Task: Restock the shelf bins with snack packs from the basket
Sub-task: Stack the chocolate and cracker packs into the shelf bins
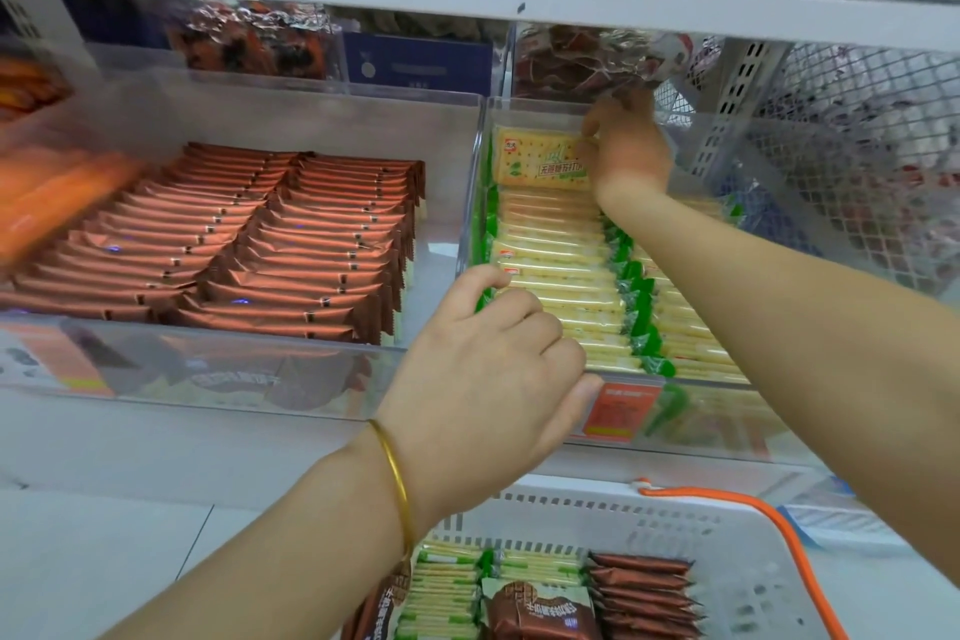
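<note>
On the shelf (156,447), the left bin (156,379) sits beside the right bin (701,426), each holding rows of packs (234,244); the basket (571,499), holding more, lies nearer, below.

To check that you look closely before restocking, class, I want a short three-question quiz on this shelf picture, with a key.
1. True or false: the basket is empty.
2. The right hand holds an upright pack in which place? A. the brown-pack bin B. the green-pack bin C. the top shelf
3. What does the left hand wear at its wrist?

Key: 1 false; 2 B; 3 a gold bangle.
</note>
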{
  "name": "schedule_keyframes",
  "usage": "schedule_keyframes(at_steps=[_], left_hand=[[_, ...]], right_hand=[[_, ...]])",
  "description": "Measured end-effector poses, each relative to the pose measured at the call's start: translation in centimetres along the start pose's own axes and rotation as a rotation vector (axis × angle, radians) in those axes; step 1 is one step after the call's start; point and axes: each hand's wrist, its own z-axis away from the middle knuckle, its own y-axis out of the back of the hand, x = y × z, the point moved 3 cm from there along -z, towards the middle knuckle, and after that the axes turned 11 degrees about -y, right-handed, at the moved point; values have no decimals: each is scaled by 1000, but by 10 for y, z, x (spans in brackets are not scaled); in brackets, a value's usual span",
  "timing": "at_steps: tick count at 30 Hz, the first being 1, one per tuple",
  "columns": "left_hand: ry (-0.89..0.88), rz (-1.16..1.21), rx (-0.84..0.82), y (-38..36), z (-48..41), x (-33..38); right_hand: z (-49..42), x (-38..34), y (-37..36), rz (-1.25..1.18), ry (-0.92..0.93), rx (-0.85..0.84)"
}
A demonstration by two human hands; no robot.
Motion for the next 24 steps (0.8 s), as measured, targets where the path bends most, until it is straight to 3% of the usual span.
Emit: schedule_keyframes(at_steps=[11, 17, 21, 24], left_hand=[[-10, 11, 0, -1, 1, -3], [-36, 12, -39, 4, 1, -2], [-121, 19, 112, 26, 1, 21], [-199, 97, 116, 27, 6, 56]], right_hand=[[6, 7, 15, -113, -133, -155], [77, 29, 97, -293, 54, -127], [177, 54, 156, -569, 97, -294], [224, 89, 146, -532, 48, -489]])
